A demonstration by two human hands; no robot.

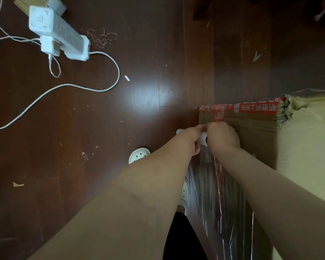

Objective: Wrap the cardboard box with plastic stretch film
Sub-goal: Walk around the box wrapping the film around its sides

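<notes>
1. The cardboard box (251,136) is seen at the right of the view, standing on a dark wooden floor (101,147). Its brown face is bordered along the far edge by red printed tape (251,107), and its far right corner is torn and frayed.
2. A white film roll (202,140) is held just at the box's left edge, near the far left corner.
3. The roll is gripped by the left hand (192,140) from the floor side, with fingers curled round it. A white end of the roll is left showing beyond that hand.
4. The roll is clasped from the box side by the right hand (222,137), knuckles uppermost; its fingertips are hidden.
5. Stretch film (216,194) is drawn from the roll back towards the person along the box's left side, and is marked by glossy streaks.
6. Bare floor is left open beyond the box's left and far edges. The nearest thing there is a white slipper (139,155), just beside the left forearm.
7. Well apart, at the far left, a white power strip (58,32) and its looping cable (101,90) are laid on the floor, with a tangle of thread (101,37) beside them.
</notes>
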